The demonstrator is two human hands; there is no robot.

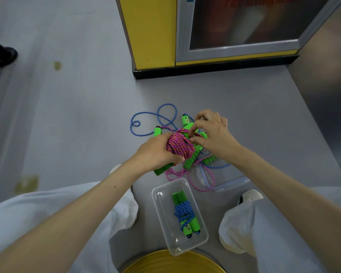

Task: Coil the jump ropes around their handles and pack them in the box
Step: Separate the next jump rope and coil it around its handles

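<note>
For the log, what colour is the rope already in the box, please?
The rope is blue; head view.

Box (pixel 164 214) left half free; loose ropes (pixel 166 104) clutter floor (pixel 83 119) beyond.
</note>
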